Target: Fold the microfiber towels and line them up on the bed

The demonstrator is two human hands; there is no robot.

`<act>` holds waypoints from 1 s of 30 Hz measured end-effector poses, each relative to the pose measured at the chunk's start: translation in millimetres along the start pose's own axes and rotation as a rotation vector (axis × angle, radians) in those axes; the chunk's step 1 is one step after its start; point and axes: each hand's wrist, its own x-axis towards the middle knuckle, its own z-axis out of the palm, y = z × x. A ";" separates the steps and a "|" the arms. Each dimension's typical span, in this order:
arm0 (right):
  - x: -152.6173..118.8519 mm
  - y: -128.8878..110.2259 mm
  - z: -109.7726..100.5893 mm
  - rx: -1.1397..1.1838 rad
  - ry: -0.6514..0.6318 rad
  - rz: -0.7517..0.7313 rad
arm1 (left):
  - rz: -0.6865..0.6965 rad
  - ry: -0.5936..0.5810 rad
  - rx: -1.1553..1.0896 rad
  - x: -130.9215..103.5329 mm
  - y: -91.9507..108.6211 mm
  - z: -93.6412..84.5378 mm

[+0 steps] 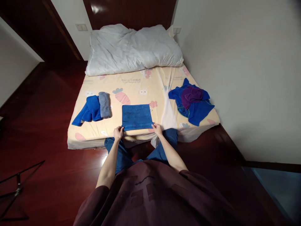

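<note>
A dark blue towel (pixel 137 116) lies flat on the bed near its front edge, with a small tag at its right side. My left hand (pixel 118 133) pinches the towel's near left corner. At the near right corner, the fingers of my right hand (pixel 157 128) are closed on the same towel. To the left lie a rolled grey towel (pixel 104 105) and, touching it, bright blue folded cloths (pixel 90 110). A loose heap of blue cloths (pixel 198 110) with a purple cloth (pixel 191 96) on top is on the right.
The bed (pixel 138 91) has a sheet with carrot and rabbit prints. A bulky white quilt (pixel 134 50) lies across its head end. A wall (pixel 235 78) runs along the right side. Black stand legs (pixel 17 190) rest on the dark red floor at lower left.
</note>
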 end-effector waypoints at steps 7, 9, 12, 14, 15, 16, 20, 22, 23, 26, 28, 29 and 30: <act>-0.5 -8.5 2.4 -0.105 0.041 0.042 | -0.013 0.032 0.002 -4.0 1.6 1.9; -4.2 -13.9 1.4 -0.116 0.066 0.034 | 0.053 0.103 0.065 -9.0 5.8 0.5; -17.4 -23.0 -2.0 -0.141 0.168 -0.097 | 0.264 0.173 0.196 -23.8 13.4 -2.1; -30.3 -29.3 -4.3 -0.186 0.202 -0.261 | 0.449 0.073 0.271 -36.2 17.9 -2.4; -37.0 -32.4 -5.0 -0.213 0.182 -0.346 | 0.534 0.000 0.301 -41.8 19.8 -1.7; -43.2 -35.5 -4.9 -0.238 0.141 -0.425 | 0.602 -0.068 0.325 -46.6 21.6 -0.4; -57.5 -43.8 3.8 -0.334 -0.069 -0.616 | 0.676 -0.202 0.397 -52.9 26.6 9.2; -57.3 -44.1 11.1 -0.380 -0.132 -0.633 | 0.651 -0.221 0.432 -49.5 28.0 13.8; -55.8 -43.1 14.2 -0.401 -0.152 -0.627 | 0.633 -0.226 0.449 -47.0 28.2 15.3; -48.0 -37.8 18.9 -0.477 -0.171 -0.568 | 0.575 -0.231 0.499 -38.3 26.5 16.1; -41.4 -34.0 17.7 -0.533 -0.166 -0.526 | 0.550 -0.237 0.524 -32.4 23.4 14.3; -37.9 -32.6 16.3 -0.557 -0.165 -0.511 | 0.545 -0.243 0.533 -29.5 21.5 13.2; -34.4 -31.7 14.6 -0.578 -0.165 -0.502 | 0.545 -0.253 0.542 -26.5 19.6 12.2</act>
